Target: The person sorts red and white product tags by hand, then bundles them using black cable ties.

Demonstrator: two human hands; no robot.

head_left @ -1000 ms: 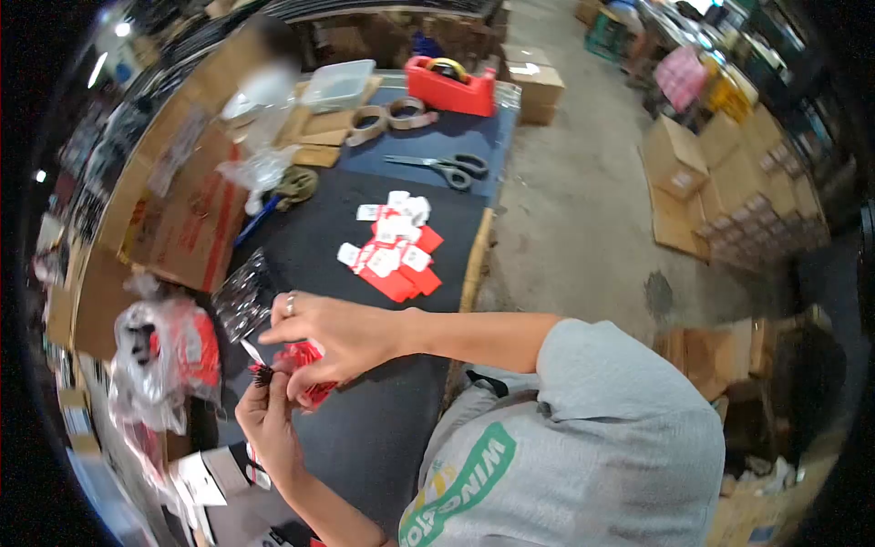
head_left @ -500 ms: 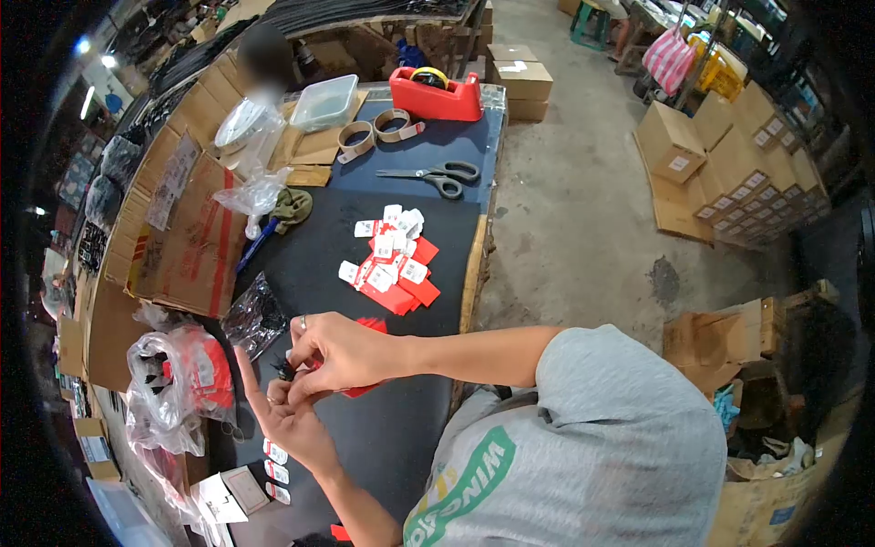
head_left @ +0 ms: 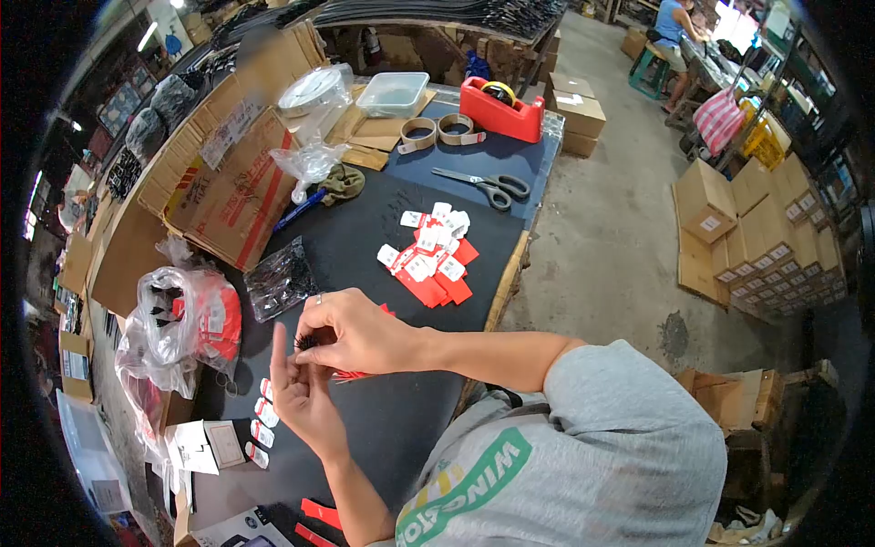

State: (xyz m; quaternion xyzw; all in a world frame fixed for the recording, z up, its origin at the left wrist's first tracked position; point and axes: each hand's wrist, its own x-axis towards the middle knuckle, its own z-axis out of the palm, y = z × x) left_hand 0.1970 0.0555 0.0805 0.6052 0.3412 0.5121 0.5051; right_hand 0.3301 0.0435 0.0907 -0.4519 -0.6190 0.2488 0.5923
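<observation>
My right hand (head_left: 360, 333), with a ring on one finger, pinches a small black bristly piece (head_left: 307, 342) between thumb and fingers. Just below it, my left hand (head_left: 305, 397) meets those fingertips, its index finger raised and the others curled; what they grip is hidden. Partly covered by my right hand, red cards (head_left: 349, 375) lie on the dark mat. A clear bag of black pieces (head_left: 278, 281) lies beyond my hands. To the left is a row of white tags (head_left: 262, 432). A heap of red-and-white cards (head_left: 436, 257) lies farther up the table.
Scissors (head_left: 492, 187), tape rolls (head_left: 418, 135), a red tape dispenser (head_left: 501, 111) and a clear tub (head_left: 394, 94) occupy the table's far end. A carton (head_left: 232, 196) and a stuffed plastic bag (head_left: 173, 319) line the left side. Boxes (head_left: 756, 223) stand across the aisle, near a seated person (head_left: 673, 36).
The view has shifted, so the table items sit farther right and red strips show at the bottom. Both hands stay together around the small black piece.
</observation>
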